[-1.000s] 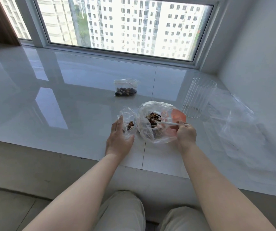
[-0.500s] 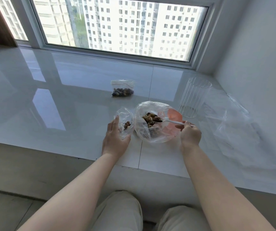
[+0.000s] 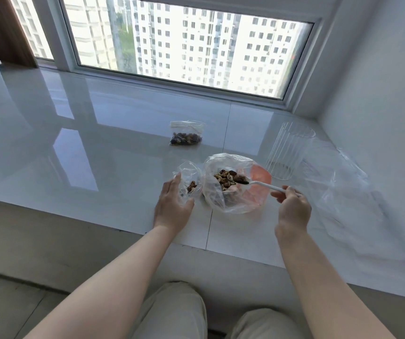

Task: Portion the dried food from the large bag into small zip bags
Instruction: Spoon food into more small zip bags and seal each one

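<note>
The large clear bag (image 3: 223, 196) of mixed dried food stands open on the white sill, with an orange patch on its right side. My right hand (image 3: 293, 207) pinches the handle of a white plastic spoon (image 3: 264, 185), whose bowl lies in the food inside the large bag. My left hand (image 3: 172, 204) holds a small zip bag (image 3: 188, 176) upright and open just left of the large bag; a little food lies at its bottom. A filled small zip bag (image 3: 186, 133) lies farther back on the sill.
A ribbed clear glass (image 3: 287, 155) stands right of the large bag. Loose clear plastic bags (image 3: 348, 192) lie at the right near the wall. The sill's front edge (image 3: 123, 231) runs just below my hands; my knees are beneath it.
My right hand has drawn back to the right along the spoon handle, leaving the spoon bowl in the food. The left hand keeps holding the small bag open.
</note>
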